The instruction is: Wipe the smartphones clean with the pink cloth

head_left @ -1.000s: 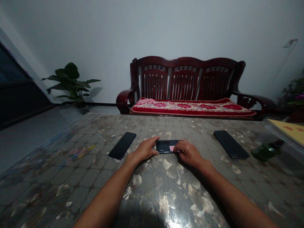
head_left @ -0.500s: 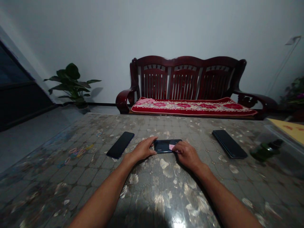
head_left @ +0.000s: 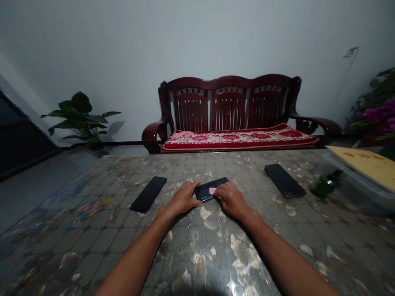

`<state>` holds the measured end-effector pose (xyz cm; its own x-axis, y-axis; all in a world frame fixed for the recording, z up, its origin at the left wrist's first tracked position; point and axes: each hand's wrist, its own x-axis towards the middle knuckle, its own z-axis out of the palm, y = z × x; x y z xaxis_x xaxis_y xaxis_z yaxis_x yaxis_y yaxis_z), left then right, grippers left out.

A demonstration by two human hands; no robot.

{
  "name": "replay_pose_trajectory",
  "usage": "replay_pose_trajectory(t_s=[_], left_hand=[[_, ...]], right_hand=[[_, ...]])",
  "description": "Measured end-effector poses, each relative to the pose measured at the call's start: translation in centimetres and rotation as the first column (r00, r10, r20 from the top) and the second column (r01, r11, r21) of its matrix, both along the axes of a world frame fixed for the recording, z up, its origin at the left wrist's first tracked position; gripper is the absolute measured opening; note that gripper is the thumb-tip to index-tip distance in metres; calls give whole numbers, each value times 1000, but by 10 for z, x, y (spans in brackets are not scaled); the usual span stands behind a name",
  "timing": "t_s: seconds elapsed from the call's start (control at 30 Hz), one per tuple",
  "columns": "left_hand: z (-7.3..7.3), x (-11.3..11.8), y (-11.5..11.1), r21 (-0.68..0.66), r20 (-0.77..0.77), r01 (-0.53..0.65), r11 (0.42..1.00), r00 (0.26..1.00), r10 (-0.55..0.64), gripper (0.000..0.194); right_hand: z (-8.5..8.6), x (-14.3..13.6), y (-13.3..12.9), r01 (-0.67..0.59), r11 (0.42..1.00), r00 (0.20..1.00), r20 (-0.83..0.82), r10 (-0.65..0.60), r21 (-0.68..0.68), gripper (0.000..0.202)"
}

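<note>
A dark smartphone point(head_left: 204, 191) lies back side up on the table, slightly tilted, its right end farther from me. My left hand point(head_left: 184, 198) grips the phone's left end, with thumb and fingers at opposite edges. In my right hand point(head_left: 231, 199) a small pink cloth point(head_left: 212, 191) is pinched and pressed on the phone's back; most of the cloth is hidden under the fingers. Left of my hands a second smartphone point(head_left: 148, 194) rests with its black face up. Over to the right lies a stack of black phones point(head_left: 284, 181).
Several coloured rubber bands point(head_left: 94, 208) are scattered at the left of the patterned table point(head_left: 197, 246). At the right stand a green spray bottle point(head_left: 325, 183) and a clear plastic box point(head_left: 354, 181) with a yellow sheet point(head_left: 367, 162) on top. A wooden bench point(head_left: 231, 102) is beyond the table.
The phone has turned, its right end now pointing away from me. My right hand has slid the cloth toward the phone's left half. The camera view has swung a little right.
</note>
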<state>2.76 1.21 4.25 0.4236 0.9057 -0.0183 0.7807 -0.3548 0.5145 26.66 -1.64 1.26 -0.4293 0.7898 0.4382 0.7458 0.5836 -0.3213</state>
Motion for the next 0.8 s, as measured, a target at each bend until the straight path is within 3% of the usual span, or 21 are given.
replay_pose_trajectory(t_s=[0.1, 0.2, 0.3, 0.4, 0.6, 0.8], left_hand=[[2, 4, -1, 5, -38, -15, 1000, 999, 15, 73], [5, 8, 0, 4, -125, -27, 1000, 992, 27, 69], [7, 13, 3, -4, -206, -26, 1000, 978, 25, 72], [8, 19, 8, -1, -254, -37, 999, 967, 36, 73], [10, 29, 21, -31, -261, -34, 999, 965, 24, 75], [10, 32, 32, -47, -292, -53, 998, 956, 37, 83]], right_hand=[[-1, -2, 2, 11, 1000, 1000, 6, -11, 15, 31], [1, 10, 8, 212, 977, 976, -42, -212, 6, 33], [3, 29, 15, 410, 912, 909, -75, -410, -23, 34], [4, 44, 19, 509, 859, 858, -54, -511, -48, 34], [7, 42, 13, 554, 831, 833, 34, -553, -47, 31], [20, 20, 3, 426, 904, 904, -58, -424, 29, 45]])
